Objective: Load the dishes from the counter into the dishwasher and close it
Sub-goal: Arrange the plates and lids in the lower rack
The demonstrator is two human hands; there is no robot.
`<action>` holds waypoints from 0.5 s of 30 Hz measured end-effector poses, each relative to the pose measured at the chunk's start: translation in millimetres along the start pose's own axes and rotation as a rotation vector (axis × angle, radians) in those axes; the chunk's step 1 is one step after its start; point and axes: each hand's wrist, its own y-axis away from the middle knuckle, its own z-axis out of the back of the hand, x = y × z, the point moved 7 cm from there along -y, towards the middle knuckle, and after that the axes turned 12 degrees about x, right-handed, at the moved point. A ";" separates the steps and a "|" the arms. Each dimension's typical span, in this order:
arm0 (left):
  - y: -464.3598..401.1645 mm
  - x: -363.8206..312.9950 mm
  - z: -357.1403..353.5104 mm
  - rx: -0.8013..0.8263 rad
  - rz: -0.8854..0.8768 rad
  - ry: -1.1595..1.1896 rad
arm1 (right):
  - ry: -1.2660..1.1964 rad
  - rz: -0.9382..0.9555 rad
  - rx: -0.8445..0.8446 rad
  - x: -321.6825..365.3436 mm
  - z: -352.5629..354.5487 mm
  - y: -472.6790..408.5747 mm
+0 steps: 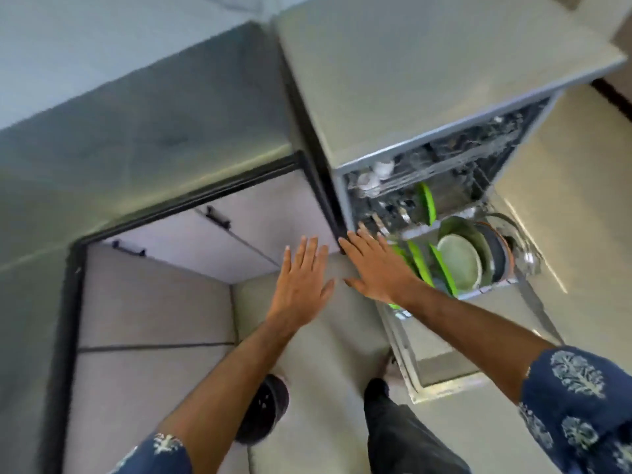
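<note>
The dishwasher (pixel 345 186) stands open at the right, under the counter (pixel 393 80). Its lower rack (pixel 478 292) is pulled out and holds green plates (pixel 444 268), a pale green plate (pixel 460 261) and dark pans (pixel 499 254). The upper rack holds white cups (pixel 376 172) and another green plate (pixel 427 203). The door (pixel 444 367) lies folded down near the floor. My left hand (pixel 301 282) hovers flat with straight fingers, holding nothing, left of the machine. My right hand (pixel 379 268) is flat too, empty, over the rack's left corner.
Grey counter (pixel 136 148) runs along the left with cabinet doors and black handles (pixel 219 217) beneath. My feet and dark trousers (pixel 393 422) stand on the pale floor beside the lowered door. The counter top shows no dishes in view.
</note>
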 end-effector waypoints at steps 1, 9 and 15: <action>27.7 19.3 -0.9 -0.023 0.058 0.030 | 0.042 0.054 0.006 28.8 7.1 -1.0; 314.9 149.7 -41.3 -0.181 0.642 0.243 | 0.266 0.484 -0.111 294.4 56.0 33.4; 520.0 184.1 -105.2 -0.140 0.977 0.328 | 0.294 0.761 -0.134 483.8 55.6 88.6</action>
